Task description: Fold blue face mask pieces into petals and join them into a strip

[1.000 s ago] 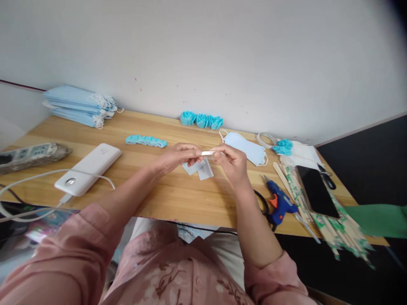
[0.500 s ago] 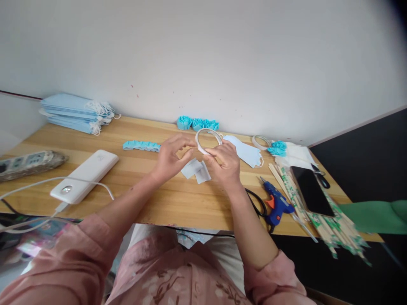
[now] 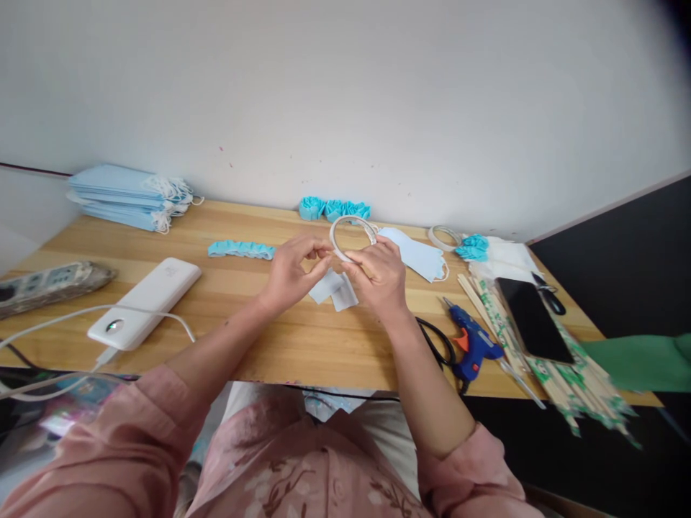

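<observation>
tape roll (image 3: 333, 241): raised near the paper scraps (image 3: 344, 295), pinched in the right hand (image 3: 382, 277). left hand (image 3: 294, 272): half-curled at its rim; hold on tape unconfirmed. recommended: steady roll, light fingertip picking.

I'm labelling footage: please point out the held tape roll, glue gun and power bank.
Held tape roll (image 3: 333, 237): head view, left side of its ring.
Glue gun (image 3: 475, 344): head view, its blue body.
Power bank (image 3: 152, 291): head view, its white top face.
</observation>
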Motion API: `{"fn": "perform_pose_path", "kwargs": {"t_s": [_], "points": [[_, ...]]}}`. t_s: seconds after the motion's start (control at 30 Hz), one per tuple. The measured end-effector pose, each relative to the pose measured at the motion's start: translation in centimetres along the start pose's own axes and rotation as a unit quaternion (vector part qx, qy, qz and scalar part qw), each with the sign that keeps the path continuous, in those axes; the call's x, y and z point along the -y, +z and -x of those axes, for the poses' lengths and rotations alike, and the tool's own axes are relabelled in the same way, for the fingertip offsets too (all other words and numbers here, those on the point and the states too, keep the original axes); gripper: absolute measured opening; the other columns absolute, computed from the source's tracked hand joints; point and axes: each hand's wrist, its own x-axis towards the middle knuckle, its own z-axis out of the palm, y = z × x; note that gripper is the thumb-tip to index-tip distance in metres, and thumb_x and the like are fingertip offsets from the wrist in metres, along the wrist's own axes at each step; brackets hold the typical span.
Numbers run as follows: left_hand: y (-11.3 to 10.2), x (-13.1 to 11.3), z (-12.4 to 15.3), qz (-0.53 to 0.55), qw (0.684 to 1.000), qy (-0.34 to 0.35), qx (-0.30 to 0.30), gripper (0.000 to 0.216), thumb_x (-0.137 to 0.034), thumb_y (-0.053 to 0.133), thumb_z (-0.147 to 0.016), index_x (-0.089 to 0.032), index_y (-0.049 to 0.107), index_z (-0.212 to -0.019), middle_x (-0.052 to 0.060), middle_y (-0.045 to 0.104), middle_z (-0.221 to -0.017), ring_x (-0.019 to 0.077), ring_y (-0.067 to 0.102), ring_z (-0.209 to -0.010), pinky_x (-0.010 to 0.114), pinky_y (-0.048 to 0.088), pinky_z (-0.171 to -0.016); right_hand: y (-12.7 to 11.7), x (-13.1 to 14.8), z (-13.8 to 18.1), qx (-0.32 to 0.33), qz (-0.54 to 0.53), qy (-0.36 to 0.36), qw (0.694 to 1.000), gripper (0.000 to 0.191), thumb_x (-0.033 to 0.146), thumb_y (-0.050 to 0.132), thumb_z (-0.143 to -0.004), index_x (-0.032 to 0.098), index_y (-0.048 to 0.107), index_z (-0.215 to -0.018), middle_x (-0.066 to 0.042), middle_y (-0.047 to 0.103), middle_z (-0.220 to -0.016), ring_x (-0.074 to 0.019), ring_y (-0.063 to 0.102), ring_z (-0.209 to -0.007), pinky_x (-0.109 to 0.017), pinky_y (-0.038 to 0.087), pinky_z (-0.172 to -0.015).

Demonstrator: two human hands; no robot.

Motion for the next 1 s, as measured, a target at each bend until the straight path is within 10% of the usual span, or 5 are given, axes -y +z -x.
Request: {"fn": "perform_pose_path", "kwargs": {"t_s": [0.5, 0.7, 0.83, 1.0], "points": [[-1.0, 0.2, -0.6, -0.003, 0.997, 0.044, 0.059, 0.007, -0.021, 0.070, -0.077, -0.022, 0.064, -0.074, 0.006, 0.067, -0.107, 0.0250, 0.060, -0.114, 0.041, 0.045, -0.100, 0.4, -0.2, 0.0, 0.053, -0.013, 0.021, 0.998, 0.023, 0.039, 0.057, -0.096, 0.024, 0.074, -0.096, -0.001, 0.072, -0.080, -0.0161, 0.063, -0.081, -0.039, 0.037, -0.104], [-1.4, 0.5, -0.8, 0.067, 0.990, -0.014, 0.125, 0.011, -0.020, 0.073, -0.073, -0.022, 0.063, -0.074, 0.005, 0.070, -0.099, 0.0214, 0.064, -0.098, 0.036, 0.049, -0.094, 0.3, -0.4, -0.6, 0.106, -0.012, 0.015, 0.994, 0.030, 0.044, 0.051, -0.098, 0.024, 0.073, -0.101, -0.003, 0.073, -0.092, -0.0180, 0.062, -0.095, -0.037, 0.043, -0.095], [-0.7, 0.3, -0.5, 0.189, 0.971, -0.118, 0.091, 0.013, -0.025, 0.073, -0.076, -0.021, 0.061, -0.074, 0.005, 0.069, -0.096, 0.0173, 0.065, -0.091, 0.032, 0.052, -0.089, -1.9, -0.1, -1.3, 0.135, 0.004, 0.020, 0.991, 0.028, 0.040, 0.054, -0.097, 0.025, 0.068, -0.115, -0.003, 0.072, -0.110, -0.0184, 0.061, -0.107, -0.036, 0.045, -0.098], [0.3, 0.5, -0.4, 0.389, 0.866, -0.315, 0.007, 0.022, -0.028, 0.075, -0.074, -0.018, 0.055, -0.071, 0.001, 0.065, -0.082, 0.0133, 0.067, -0.081, 0.034, 0.055, -0.089, -8.4, 0.7, 2.2, 0.130, 0.122, 0.127, 0.976, 0.030, 0.034, 0.055, -0.097, 0.022, 0.061, -0.124, -0.006, 0.073, -0.101, -0.0204, 0.067, -0.087, -0.034, 0.050, -0.077]]}}
